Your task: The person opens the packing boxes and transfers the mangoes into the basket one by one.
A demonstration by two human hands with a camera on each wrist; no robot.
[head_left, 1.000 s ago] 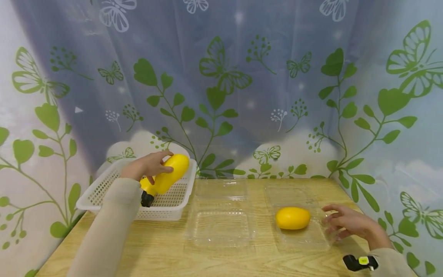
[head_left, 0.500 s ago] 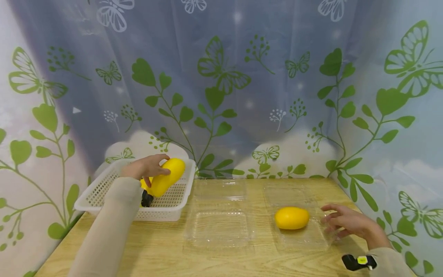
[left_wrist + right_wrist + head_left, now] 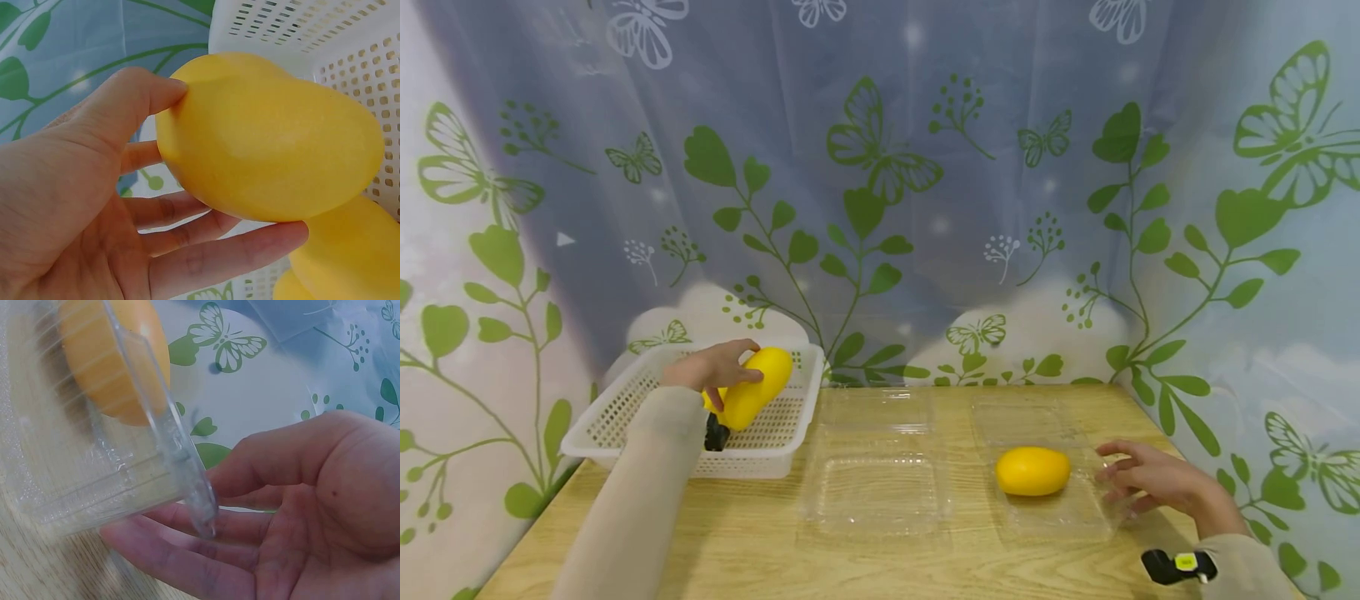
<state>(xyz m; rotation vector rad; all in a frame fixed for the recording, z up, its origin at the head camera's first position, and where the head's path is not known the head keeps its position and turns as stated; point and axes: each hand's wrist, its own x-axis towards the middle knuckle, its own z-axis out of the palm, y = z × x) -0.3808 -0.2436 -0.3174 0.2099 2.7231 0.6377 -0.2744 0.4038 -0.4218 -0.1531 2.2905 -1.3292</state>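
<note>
In my left hand (image 3: pixel 718 367) is a large yellow mango (image 3: pixel 763 385), tilted over the white slotted basket (image 3: pixel 752 465). The left wrist view shows my thumb on one side of the mango (image 3: pixel 269 137) and my fingers beneath it. More yellow fruit (image 3: pixel 356 250) lies below it in the basket, partly hidden. My right hand (image 3: pixel 1161 483) lightly grips the right rim of a clear plastic container (image 3: pixel 1060 523), fingers bent and thumb at the edge. A second mango (image 3: pixel 1033 472) lies on its side in that container.
Another clear hinged container (image 3: pixel 878 496) stands open between the basket and the right-hand container. Everything stands on a wood-grain table (image 3: pixel 880 567). Behind it hangs a curtain (image 3: pixel 917 250) printed with leaves and butterflies. A small black camera (image 3: pixel 1180 567) is on my right wrist.
My left hand has shifted slightly left and down with the mango, deeper over the basket. The right hand, its container and the second mango stay in place.
</note>
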